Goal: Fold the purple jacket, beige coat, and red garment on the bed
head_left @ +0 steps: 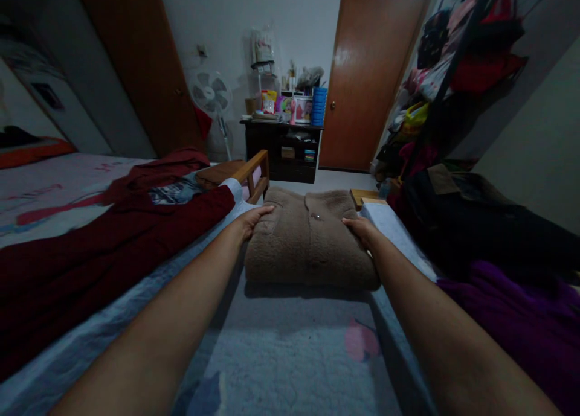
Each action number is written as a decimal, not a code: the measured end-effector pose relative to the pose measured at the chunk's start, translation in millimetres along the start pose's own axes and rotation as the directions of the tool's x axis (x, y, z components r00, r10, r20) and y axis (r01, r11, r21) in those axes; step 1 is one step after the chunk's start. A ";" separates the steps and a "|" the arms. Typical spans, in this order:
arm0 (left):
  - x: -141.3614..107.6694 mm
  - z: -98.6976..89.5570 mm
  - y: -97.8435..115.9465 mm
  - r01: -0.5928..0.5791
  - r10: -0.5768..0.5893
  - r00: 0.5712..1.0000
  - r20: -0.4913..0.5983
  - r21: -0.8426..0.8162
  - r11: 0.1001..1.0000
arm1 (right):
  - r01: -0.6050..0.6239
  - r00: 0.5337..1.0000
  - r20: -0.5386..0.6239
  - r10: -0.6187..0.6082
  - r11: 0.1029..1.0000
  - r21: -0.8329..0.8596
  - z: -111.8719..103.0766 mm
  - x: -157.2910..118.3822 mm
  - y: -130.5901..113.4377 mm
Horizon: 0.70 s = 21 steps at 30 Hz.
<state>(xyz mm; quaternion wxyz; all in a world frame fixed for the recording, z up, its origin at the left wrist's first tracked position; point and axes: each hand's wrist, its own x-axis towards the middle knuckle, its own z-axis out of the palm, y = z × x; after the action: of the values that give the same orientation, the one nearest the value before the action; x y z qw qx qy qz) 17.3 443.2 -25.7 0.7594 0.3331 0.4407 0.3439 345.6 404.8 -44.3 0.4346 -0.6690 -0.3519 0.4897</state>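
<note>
A brown fleecy garment (299, 241), folded into a thick bundle with buttons on its front, is on the blue-grey bed cover (290, 349). My left hand (257, 220) grips its left side, the thumb lying on top. At the opposite side my right hand (361, 229) holds the edge in the same way, its fingers mostly hidden beneath or behind the cloth. The garment's near edge is a rounded fold that casts a shadow on the cover.
Dark red clothes (136, 235) lie along the left. A black garment (480, 217) and purple cloth (521, 313) are piled at the right. Beyond the bed are a wooden rail (254, 168), a fan (212, 96), a dark cabinet (281, 153) and a door (371, 72).
</note>
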 end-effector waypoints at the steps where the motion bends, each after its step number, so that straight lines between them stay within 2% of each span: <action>1: -8.6 -0.3 0.1 0.009 -0.009 1.000 0.008 0.013 1.000 | -0.007 1.000 0.016 0.007 1.000 -0.013 -2.6 -1.5 -2.1; 5: -42.4 3.7 -7.8 0.038 -0.044 0.997 0.060 0.099 0.994 | -0.013 0.989 0.150 0.014 1.000 -0.009 -13.1 -11.1 -2.7; 8: -56.1 14.1 -16.8 -0.040 0.038 0.999 0.015 0.166 0.985 | 0.016 0.986 0.165 -0.015 1.000 -0.009 -13.4 -18.4 0.8; 10: -58.6 20.6 -20.7 -0.126 0.136 0.990 -0.044 0.192 0.973 | 0.097 0.988 0.124 -0.092 0.995 -0.030 -10.2 -20.4 0.5; 12: -57.3 23.3 -23.3 -0.232 0.259 0.961 -0.097 0.224 0.947 | 0.200 0.980 0.024 -0.199 0.977 -0.079 -6.8 -19.7 -2.1; 14: -53.6 21.9 -26.5 -0.341 0.397 0.905 -0.152 0.298 0.891 | 0.281 0.951 -0.085 -0.298 0.946 -0.163 -4.3 -17.9 -4.4; 16: -49.1 18.9 -30.8 -0.374 0.486 0.853 -0.189 0.426 0.824 | 0.298 0.930 -0.125 -0.347 0.907 -0.297 -2.6 -17.4 -5.0; 17: -47.4 18.1 -32.7 -0.346 0.501 0.840 -0.209 0.506 0.790 | 0.284 0.927 -0.126 -0.355 0.879 -0.384 -1.6 -18.4 -5.2; 19: -46.4 20.6 -34.1 -0.208 0.511 0.819 -0.260 0.696 0.688 | 0.231 0.910 -0.151 -0.385 0.775 -0.588 2.1 -23.8 -7.6; 21: -49.8 31.1 -31.4 -0.044 0.591 0.754 -0.287 0.875 0.481 | 0.198 0.857 -0.173 -0.485 0.621 -0.758 10.1 -33.1 -14.3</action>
<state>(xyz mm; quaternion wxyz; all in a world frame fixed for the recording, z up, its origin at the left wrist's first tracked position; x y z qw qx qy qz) 33.7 379.2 -17.1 0.2631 0.6131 0.6740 0.3170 326.2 382.9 -21.0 0.2820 -0.7809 -0.5505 0.0873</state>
